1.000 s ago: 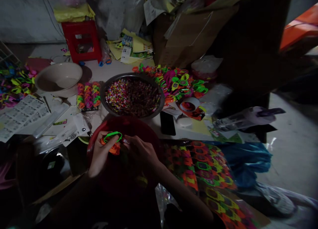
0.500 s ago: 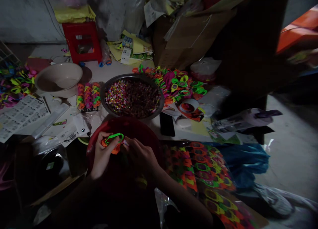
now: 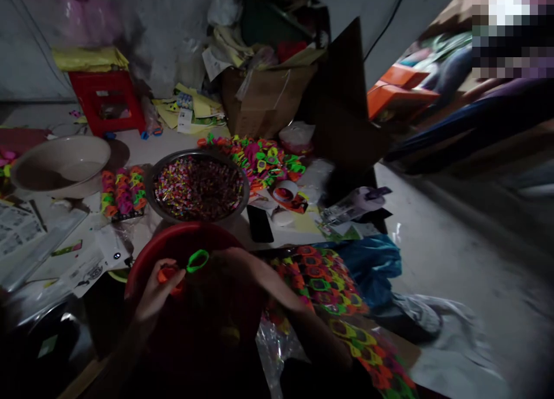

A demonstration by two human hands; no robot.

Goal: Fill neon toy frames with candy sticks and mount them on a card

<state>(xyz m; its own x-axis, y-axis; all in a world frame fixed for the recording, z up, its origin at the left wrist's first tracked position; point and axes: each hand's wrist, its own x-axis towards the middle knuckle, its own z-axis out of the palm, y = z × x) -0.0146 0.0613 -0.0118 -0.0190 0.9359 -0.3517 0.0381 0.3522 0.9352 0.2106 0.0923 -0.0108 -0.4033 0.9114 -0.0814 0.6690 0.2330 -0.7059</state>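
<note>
My left hand (image 3: 156, 292) is over the red tub (image 3: 190, 230), its fingers closed round an orange toy watch (image 3: 166, 274). A bright green toy watch (image 3: 198, 261) with a looped strap is just off my left thumb tip, over the tub; whether it is still gripped I cannot tell. My right hand (image 3: 242, 266) is to the right of the green watch, above the tub's right side. Motion and shadow smear its fingers. Behind the tub stands a metal bowl (image 3: 151, 205) of small wrapped candies (image 3: 182, 182).
A heap of colourful toy watches (image 3: 264, 159) lies behind the bowl. A beige basin (image 3: 60, 162), bagged watches (image 3: 124, 194) and a phone (image 3: 260, 224) are on the table. Packed watches (image 3: 320, 283) lie at right. Behind are a red stool (image 3: 106, 101), a carton (image 3: 266, 99) and, far right, a person (image 3: 497, 104).
The view has swung right. The green watch has shifted from within my left hand's grip to beyond the thumb tip. My right hand has drawn away from my left.
</note>
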